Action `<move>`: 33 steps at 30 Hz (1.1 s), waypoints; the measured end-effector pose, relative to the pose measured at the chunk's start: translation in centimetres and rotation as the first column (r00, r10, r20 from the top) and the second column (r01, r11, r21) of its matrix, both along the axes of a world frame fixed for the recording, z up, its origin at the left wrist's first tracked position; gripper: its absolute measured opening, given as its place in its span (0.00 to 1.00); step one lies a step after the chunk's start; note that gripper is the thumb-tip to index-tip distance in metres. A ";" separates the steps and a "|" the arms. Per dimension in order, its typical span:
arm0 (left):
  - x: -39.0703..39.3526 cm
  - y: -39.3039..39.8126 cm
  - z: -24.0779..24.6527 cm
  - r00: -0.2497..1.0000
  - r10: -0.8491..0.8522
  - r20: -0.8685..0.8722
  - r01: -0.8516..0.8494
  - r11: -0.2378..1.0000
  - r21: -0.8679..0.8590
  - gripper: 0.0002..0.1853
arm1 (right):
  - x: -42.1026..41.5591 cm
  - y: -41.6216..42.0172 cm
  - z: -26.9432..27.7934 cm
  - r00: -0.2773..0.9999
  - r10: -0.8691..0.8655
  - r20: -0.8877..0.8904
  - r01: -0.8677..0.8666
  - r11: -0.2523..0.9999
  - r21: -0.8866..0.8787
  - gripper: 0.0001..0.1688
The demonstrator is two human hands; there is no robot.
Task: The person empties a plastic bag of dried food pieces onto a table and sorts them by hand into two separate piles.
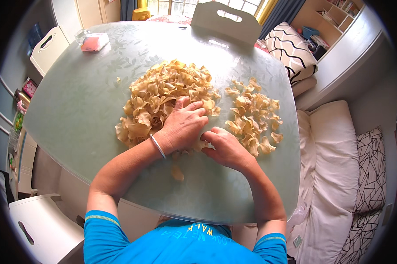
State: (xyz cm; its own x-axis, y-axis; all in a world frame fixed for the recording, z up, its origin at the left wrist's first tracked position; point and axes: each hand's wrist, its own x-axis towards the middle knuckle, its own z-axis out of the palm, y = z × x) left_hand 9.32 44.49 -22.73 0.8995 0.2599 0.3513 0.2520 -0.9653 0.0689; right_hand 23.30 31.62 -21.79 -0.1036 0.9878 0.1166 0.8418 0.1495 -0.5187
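A large heap of dried, curled, pale-yellow flakes (165, 85), resembling dried lily bulb scales, lies on the frosted glass table top (73, 109). My left hand (187, 123), with a silver bangle at the wrist, rests palm down on the heap's near right edge. Its thumb and fingers are spread among the flakes; what lies under the palm is hidden. Close beside it, my right hand (228, 147) has thumb and index finger around a single flake (201, 145). Whether they pinch it cannot be made out. A smaller, looser group of flakes (251, 115) spreads to the right.
One loose flake (177, 172) lies nearer my body, and a tiny piece (118, 79) left of the heap. A glass cup (81, 35) and a pink-and-white packet (94, 43) stand at the far left. Chairs (226, 21) and a cushioned bench (332, 158) surround the table.
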 end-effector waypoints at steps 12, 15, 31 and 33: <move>0.1 0.0 -0.2 0.999 0.002 0.038 -0.005 0.996 0.085 0.04 | 3.1 -0.5 1.6 0.873 -0.328 0.362 0.341 0.940 0.029 0.09; 0.2 0.0 -0.1 1.000 0.007 0.019 -0.009 0.997 0.080 0.04 | 2.6 0.2 1.6 0.889 -0.364 0.278 0.352 0.931 0.092 0.15; 0.4 0.1 -0.8 0.996 0.000 0.087 -0.009 0.994 0.108 0.04 | 3.8 1.7 -2.8 0.924 -0.219 0.315 0.105 0.934 0.342 0.13; 0.3 0.1 -0.6 0.998 0.002 0.068 -0.009 0.995 0.104 0.04 | 4.0 1.7 -2.5 0.903 -0.236 0.360 0.097 0.926 0.366 0.09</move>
State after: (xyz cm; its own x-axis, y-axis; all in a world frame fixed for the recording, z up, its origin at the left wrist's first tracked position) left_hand 9.66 44.56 -23.35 0.8713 0.2234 0.4370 0.2553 -0.9667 -0.0149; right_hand 27.29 33.35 -24.31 -0.0471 0.9044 0.4240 0.9918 0.0927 -0.0877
